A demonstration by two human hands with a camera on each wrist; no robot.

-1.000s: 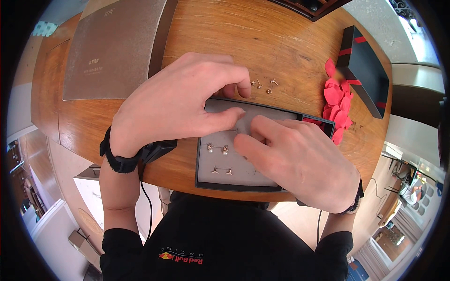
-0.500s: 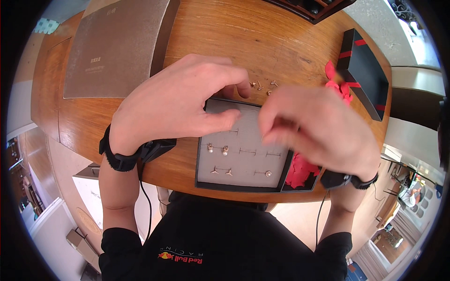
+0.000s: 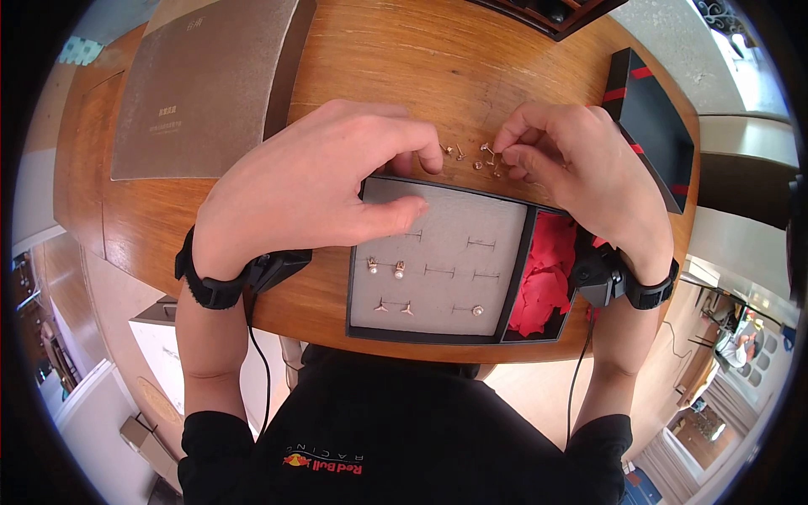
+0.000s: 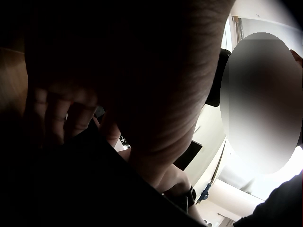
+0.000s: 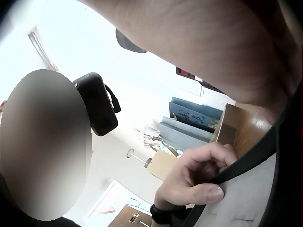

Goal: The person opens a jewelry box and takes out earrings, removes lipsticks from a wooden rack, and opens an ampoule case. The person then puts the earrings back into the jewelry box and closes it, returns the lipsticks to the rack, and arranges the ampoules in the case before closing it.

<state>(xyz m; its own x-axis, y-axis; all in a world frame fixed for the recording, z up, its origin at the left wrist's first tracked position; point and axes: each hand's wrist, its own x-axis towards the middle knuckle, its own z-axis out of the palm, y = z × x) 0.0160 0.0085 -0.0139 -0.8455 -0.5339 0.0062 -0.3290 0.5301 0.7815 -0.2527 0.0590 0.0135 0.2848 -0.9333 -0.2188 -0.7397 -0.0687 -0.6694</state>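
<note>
A black jewelry box (image 3: 421,335) with a grey slotted pad (image 3: 438,219) sits before me. The pad bears two pearl drop earrings (image 3: 399,269), a pair of tail-shaped studs (image 3: 407,309) and one round stud (image 3: 478,310). My left hand (image 3: 328,177) grips the box's far left corner, thumb over the pad and fingers beyond the rim; the right wrist view shows this thumb (image 5: 208,193) too. Past the far rim, my right hand (image 3: 581,160) has thumb and index fingertips pinched at a small stud earring (image 3: 486,148). Several loose earrings (image 3: 460,153) lie beside it on the table.
Red petals (image 3: 543,286) fill the box's right compartment. A black lid with red ribbon (image 3: 656,126) lies at the right. At the left is a large brown box (image 3: 202,93), and a dark wooden piece (image 3: 551,13) stands at the far edge of the wooden table (image 3: 379,50).
My right hand has left the pad and moved away to the loose earrings past the far rim, uncovering the round stud and the petal compartment. The left hand stays at the corner.
</note>
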